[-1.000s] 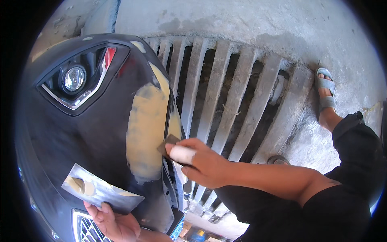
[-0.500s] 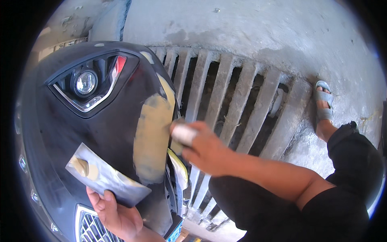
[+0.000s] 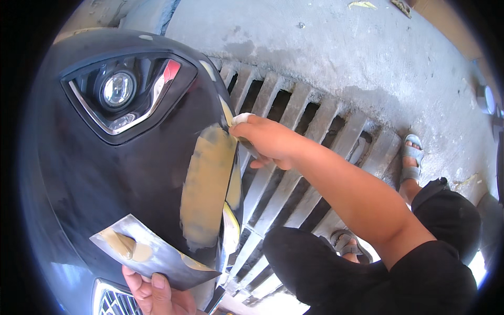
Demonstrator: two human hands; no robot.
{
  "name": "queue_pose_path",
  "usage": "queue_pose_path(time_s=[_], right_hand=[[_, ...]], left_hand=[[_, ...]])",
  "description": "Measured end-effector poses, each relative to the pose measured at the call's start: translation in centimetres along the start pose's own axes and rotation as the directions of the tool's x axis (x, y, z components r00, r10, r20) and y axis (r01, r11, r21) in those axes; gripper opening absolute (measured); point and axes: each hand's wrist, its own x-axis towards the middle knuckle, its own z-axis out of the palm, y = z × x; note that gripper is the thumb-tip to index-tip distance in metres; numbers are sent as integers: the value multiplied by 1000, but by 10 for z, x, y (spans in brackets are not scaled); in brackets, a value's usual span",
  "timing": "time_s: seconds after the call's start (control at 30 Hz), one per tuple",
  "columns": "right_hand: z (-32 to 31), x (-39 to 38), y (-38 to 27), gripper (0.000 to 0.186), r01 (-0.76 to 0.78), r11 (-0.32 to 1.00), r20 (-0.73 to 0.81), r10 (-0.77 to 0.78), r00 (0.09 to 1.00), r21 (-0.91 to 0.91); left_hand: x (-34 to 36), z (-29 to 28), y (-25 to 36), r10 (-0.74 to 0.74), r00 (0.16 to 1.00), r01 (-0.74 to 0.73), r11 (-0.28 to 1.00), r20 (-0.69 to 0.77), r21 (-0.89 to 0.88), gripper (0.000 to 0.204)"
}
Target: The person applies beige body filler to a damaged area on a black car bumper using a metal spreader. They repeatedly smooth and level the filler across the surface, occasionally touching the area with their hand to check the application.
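At left, a black bumper (image 3: 121, 178), with a headlight (image 3: 118, 90) set into its upper part and a grille (image 3: 113, 303) cut off by the lower edge of view. Over the bumper, beside the grille, a thin metal sheet (image 3: 184, 273), tilted, with a lump of beige paste (image 3: 123, 244) near its left end. At its lower edge, the left grip (image 3: 160, 295), clamped on the sheet, thumb over the edge and fingers underneath; held so probably to leave the upper face free and the paste within easy reach. Next, a broad beige patch (image 3: 207, 189) on the bumper's corner, uneven at its borders, with pale trim (image 3: 231, 231) below right.

At the patch's upper right, the right grip (image 3: 266, 137), closed on a flat grey blade (image 3: 249, 147), mostly hidden; full shape and contact with the bumper impossible to tell. Around one finger, a white wrap (image 3: 242, 118). Arm (image 3: 352, 194) coming in from the right, probably to keep clear of the patch. Beneath, grey slats (image 3: 262, 202); farther right, sandals (image 3: 413, 153) planted apart, perhaps for balance.
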Motion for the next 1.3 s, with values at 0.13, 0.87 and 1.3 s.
queue_pose_path(time_s=[0.13,0.87,1.3], right_hand=[[14,6,-5,51,18,996,-5,-19,1000,-90],[47,3,-20,46,103,970,-31,-113,993,-220],[1,-6,41,51,183,978,-118,-194,974,-97]], left_hand=[[1,1,1,-10,1000,10,1000,-3,-18,58],[2,6,2,-27,1000,26,998,-9,-55,57],[5,7,2,-14,1000,15,998,14,-63,57]])
